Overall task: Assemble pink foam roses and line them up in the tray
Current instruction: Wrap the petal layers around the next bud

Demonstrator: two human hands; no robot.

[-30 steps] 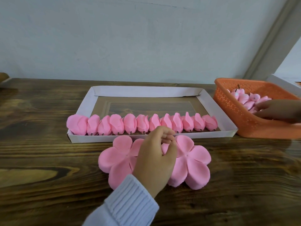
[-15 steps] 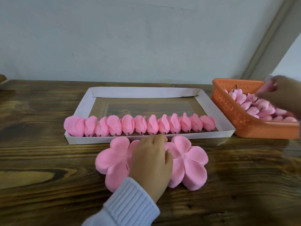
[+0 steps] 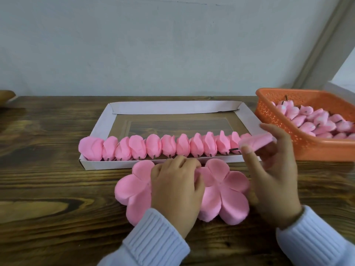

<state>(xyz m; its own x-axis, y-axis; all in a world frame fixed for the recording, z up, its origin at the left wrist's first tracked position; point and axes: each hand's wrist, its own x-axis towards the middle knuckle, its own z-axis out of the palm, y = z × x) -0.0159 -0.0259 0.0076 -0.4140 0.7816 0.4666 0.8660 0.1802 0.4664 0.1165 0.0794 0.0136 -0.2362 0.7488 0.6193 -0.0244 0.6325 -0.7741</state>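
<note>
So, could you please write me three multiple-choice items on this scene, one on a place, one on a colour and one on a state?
1. Where in the white tray does the row of roses lie?
A) along the near edge
B) along the far edge
C) piled in the far right corner

2. What colour is the basket that holds the buds?
A) blue
B) orange
C) green

3. What is the right hand doing?
A) lying flat on the table
B) gripping the tray's rim
C) pinching a pink bud

Answers:
1 A: the roses stand just behind the near wall, and the far part of the tray holds none.
2 B: its perforated wall is orange.
3 C: thumb and fingers close on the bud above the tray's right end.
</note>
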